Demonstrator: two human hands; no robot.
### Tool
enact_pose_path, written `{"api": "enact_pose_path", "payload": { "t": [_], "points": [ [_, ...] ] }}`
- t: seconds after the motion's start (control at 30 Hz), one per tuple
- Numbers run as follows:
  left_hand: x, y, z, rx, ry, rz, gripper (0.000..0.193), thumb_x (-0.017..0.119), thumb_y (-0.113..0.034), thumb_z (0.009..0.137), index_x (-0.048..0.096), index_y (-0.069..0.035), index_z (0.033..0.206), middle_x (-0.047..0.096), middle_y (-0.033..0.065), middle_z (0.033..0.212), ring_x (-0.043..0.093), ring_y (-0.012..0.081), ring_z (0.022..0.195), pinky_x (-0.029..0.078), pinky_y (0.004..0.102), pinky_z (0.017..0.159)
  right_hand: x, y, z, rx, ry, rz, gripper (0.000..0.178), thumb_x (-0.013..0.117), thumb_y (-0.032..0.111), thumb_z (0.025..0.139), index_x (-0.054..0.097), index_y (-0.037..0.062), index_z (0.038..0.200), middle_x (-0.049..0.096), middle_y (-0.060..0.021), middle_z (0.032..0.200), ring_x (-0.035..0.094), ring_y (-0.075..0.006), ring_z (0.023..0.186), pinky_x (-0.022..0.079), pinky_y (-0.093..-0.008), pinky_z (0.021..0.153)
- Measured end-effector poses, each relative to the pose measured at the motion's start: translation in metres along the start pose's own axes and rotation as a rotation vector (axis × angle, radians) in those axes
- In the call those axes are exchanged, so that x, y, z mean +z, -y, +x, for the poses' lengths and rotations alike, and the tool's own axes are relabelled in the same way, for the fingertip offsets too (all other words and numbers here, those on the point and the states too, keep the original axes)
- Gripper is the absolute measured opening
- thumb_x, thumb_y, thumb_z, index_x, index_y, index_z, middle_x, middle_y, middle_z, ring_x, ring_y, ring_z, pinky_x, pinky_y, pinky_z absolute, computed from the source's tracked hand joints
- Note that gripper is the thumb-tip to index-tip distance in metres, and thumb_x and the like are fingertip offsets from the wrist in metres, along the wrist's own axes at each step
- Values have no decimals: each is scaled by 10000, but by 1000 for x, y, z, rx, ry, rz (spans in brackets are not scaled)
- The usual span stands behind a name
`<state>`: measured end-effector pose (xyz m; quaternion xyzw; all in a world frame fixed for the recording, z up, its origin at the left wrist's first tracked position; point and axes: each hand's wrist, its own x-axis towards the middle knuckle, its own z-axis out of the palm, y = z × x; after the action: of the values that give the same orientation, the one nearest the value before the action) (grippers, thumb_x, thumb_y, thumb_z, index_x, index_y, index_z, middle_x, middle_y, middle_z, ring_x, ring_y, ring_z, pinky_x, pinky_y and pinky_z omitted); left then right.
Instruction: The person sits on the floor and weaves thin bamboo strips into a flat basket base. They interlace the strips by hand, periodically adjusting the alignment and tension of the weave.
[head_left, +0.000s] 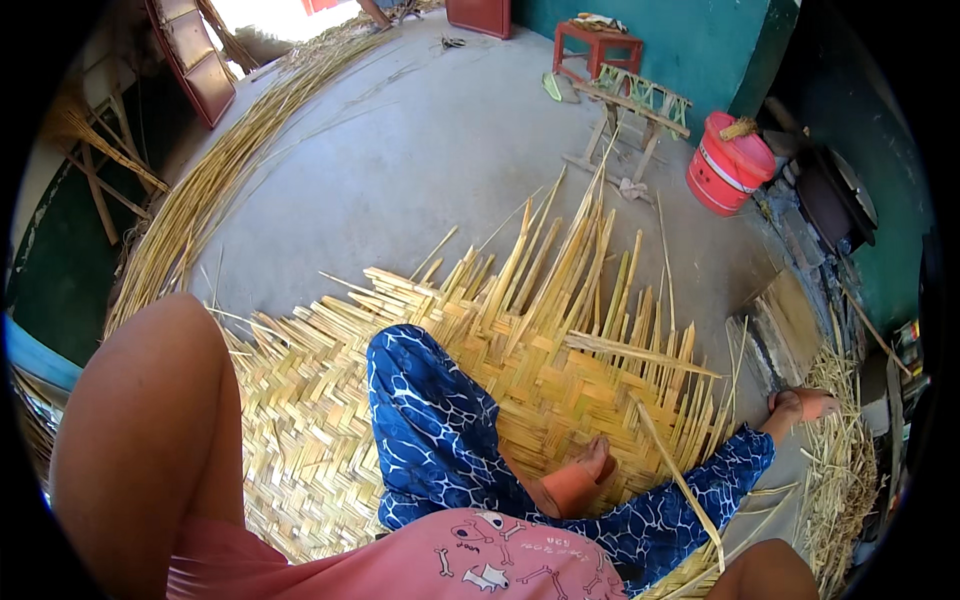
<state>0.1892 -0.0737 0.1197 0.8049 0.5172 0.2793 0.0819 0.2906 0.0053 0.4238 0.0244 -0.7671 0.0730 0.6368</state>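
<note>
Neither of my hands shows in the head view. My bent left arm (150, 410) rises at the left, its hand out of sight. At the lower right only part of my right arm (765, 575) appears, and its hand is hidden too. A long split reed strip (690, 480) crosses my leg and runs down beside the right arm; whether it is held I cannot tell. Under me lies a woven reed mat (310, 430) in a herringbone pattern, with loose strip ends sticking out along its far edge. A flat strip (640, 352) rests across the weave.
A long pile of reeds (220, 160) curves along the left. Far off stand a red stool (598, 45) and a wooden rack (640, 105). A pink lidded bucket (722, 170) stands by the green wall. Reed scraps (840, 470) heap at the right, near my outstretched foot.
</note>
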Motion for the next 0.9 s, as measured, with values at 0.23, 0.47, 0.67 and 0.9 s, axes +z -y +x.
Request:
{"api": "enact_pose_path", "payload": {
  "t": [0.23,0.47,0.67,0.9],
  "points": [
    [36,8,-1,-61,0,53,375,392,-143,894,395,106,1175,506,229,1029,478,406,1077,288,471,996,13,-12,-6,-13,-21,2,446,542,201,878,437,-49,1232,550,-198,1136,605,-233,871,517,-334,734],
    [74,10,-11,-128,-6,47,368,375,-135,900,402,118,1168,506,238,1024,475,423,1095,270,481,1028,31,-33,-19,10,2,-51,442,536,203,884,434,-43,1237,546,-198,1143,605,-235,874,520,-335,727],
    [122,5,-15,-145,129,47,355,369,-124,899,412,125,1149,501,245,1018,470,437,1111,256,492,1049,18,-29,-7,-90,3,-132,438,531,205,889,432,-38,1241,544,-199,1148,605,-236,876,523,-337,722],
    [121,12,-13,-310,-146,18,246,433,-108,851,504,92,976,483,205,912,490,398,992,281,521,988,-4,36,22,-266,6,-95,434,525,207,895,429,-31,1245,540,-199,1154,605,-238,879,527,-339,715]
  ]
}}
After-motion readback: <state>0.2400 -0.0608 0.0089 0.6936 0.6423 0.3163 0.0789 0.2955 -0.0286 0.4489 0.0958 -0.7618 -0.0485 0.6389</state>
